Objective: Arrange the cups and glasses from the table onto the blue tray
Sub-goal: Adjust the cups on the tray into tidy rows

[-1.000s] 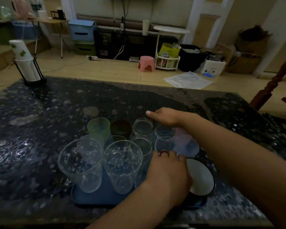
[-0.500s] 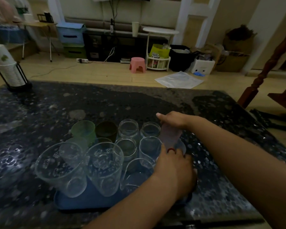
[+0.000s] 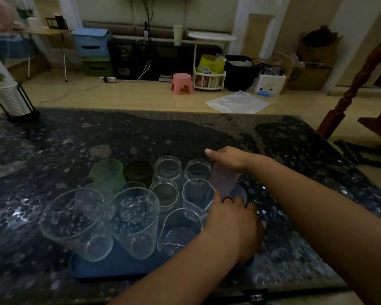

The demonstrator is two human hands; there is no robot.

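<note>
Right hand (image 3: 228, 159) pinches the pinkish cup (image 3: 223, 180) by its top, tilted over the tray's (image 3: 110, 266) right end. Left hand (image 3: 233, 225) is curled around something at that near-right corner, hard to tell what.

A dark speckled table (image 3: 141, 137) carries a stack of paper cups in a black wire holder (image 3: 7, 93) at its far left corner — well away from the grip. Beyond, on the wooden floor, a pink stool (image 3: 182, 83) stands beside a small white rack (image 3: 209, 78); a clear plastic sheet (image 3: 238, 102) lies nearby — flat.
</note>
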